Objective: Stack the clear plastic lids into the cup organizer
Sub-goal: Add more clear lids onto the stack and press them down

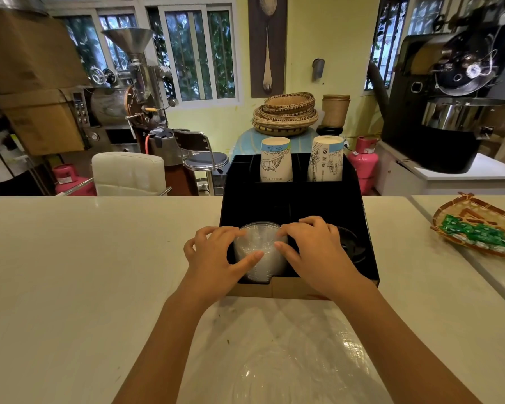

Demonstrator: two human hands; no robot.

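My left hand (216, 252) and right hand (312, 246) curl half-closed around the stack of clear domed plastic lids (260, 252), seated in the front-left well of the black cardboard cup organizer (292, 199). Uneven pressure could tilt the slippery stack and jam it.

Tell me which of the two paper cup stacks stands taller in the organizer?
The right cup stack, printed with black line drawings of buildings. Its top rises slightly higher than the left cup stack, and it leans a little, while the left one stands straighter in the organizer.
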